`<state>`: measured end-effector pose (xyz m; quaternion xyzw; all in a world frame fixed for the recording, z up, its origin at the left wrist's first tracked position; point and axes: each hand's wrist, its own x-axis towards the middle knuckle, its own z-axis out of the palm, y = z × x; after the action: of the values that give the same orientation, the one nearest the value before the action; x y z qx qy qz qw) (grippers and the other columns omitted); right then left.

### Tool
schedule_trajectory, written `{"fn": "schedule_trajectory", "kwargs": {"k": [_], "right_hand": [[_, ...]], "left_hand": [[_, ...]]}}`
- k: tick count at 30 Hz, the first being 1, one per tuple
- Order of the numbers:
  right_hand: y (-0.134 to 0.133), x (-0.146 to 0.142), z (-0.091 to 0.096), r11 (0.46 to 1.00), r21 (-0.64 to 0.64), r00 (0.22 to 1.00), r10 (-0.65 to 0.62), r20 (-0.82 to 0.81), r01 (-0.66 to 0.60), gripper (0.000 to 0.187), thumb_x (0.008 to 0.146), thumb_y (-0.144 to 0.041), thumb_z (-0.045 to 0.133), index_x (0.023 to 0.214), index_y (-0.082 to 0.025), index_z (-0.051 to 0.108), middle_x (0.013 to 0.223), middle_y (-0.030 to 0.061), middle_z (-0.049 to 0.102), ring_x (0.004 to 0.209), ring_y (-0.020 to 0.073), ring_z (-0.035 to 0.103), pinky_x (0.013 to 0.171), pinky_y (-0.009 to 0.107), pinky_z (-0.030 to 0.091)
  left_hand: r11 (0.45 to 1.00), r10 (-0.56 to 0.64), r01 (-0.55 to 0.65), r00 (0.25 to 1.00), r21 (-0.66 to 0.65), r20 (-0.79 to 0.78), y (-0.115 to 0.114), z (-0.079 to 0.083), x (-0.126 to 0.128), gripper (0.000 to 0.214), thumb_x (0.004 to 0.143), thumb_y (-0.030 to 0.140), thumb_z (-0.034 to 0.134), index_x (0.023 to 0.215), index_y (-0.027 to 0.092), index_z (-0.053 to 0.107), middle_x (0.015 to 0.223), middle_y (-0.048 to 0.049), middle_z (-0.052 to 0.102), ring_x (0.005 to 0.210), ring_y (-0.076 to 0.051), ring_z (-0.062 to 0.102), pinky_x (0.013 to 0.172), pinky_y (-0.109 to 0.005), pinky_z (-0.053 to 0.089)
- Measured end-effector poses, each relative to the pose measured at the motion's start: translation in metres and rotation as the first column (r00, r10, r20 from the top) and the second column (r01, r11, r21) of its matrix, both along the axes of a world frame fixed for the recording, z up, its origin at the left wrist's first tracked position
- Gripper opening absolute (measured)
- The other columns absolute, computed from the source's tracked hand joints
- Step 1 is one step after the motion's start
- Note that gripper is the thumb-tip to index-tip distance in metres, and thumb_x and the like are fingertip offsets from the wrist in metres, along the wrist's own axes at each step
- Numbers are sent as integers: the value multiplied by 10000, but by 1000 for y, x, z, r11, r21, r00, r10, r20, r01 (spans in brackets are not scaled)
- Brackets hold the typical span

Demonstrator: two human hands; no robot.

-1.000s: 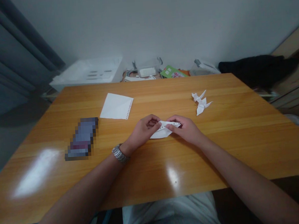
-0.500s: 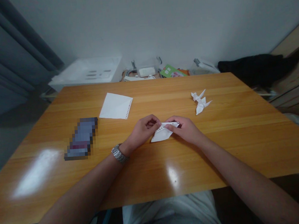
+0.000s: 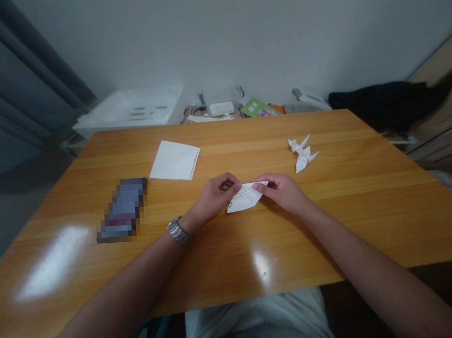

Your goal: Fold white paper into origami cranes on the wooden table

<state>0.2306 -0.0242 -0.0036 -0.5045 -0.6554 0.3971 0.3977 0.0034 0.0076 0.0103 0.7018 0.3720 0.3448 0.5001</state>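
Between my two hands is a folded piece of white paper [image 3: 245, 201], with a row of punched holes along its upper part. My left hand [image 3: 221, 190] is closed, its thumb and fingers pinching the paper's upper left edge. At the upper right end, my right hand [image 3: 281, 190] grips the same paper, thumb on top and fingers behind. The fingers behind the paper are partly hidden. Beyond my right hand lie folded white paper figures [image 3: 303, 155], shaped like cranes. A flat white sheet [image 3: 175, 160] with a perforated edge lies beyond my left hand.
On the left of the wooden table [image 3: 352, 222] lies a dark, pixelated phone-like object [image 3: 123, 210]. Past the far edge are a white basin-like tray [image 3: 130, 108], a green booklet [image 3: 260, 107] and dark cloth [image 3: 386, 103]. A grey curtain hangs at left.
My right hand has shifted slightly right along the paper's upper edge. More of the row of holes shows between my thumbs now. The other things lie as before.
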Motion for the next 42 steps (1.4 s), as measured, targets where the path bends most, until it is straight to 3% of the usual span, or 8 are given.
{"fn": "schedule_trajectory", "kwargs": {"k": [13,20,27,42], "right_hand": [[0,6,3,996,-77,998,52,-25,-54,354,904,-514,671,975,-199,817,953,66,809,827,238,733,755,341,558],[-1,3,6,992,-81,995,94,-31,-97,317,904,-487,676,941,-202,811,971,71,809,892,249,742,830,368,560],[1,3,6,992,-123,979,-33,-203,8,293,825,-464,772,952,-200,781,939,67,793,817,205,728,767,340,584],[-4,-2,9,990,-138,959,-37,-280,-2,299,798,-466,808,911,-194,760,865,47,774,739,177,722,720,329,617]], "left_hand": [[999,-41,41,999,11,-2,1,-1,-1,246,916,382,641,883,138,641,792,-24,648,713,-120,586,639,-216,471],[995,-102,102,994,3,-36,-1,-2,-1,240,913,369,666,927,131,686,854,-56,710,753,-130,635,654,-220,491],[999,-34,34,999,40,0,2,-2,-2,237,919,373,664,907,137,686,835,-45,704,729,-123,626,670,-225,500],[997,-70,72,997,38,-37,-4,4,1,236,932,356,665,935,127,721,899,-74,748,763,-127,655,678,-220,504]]}}
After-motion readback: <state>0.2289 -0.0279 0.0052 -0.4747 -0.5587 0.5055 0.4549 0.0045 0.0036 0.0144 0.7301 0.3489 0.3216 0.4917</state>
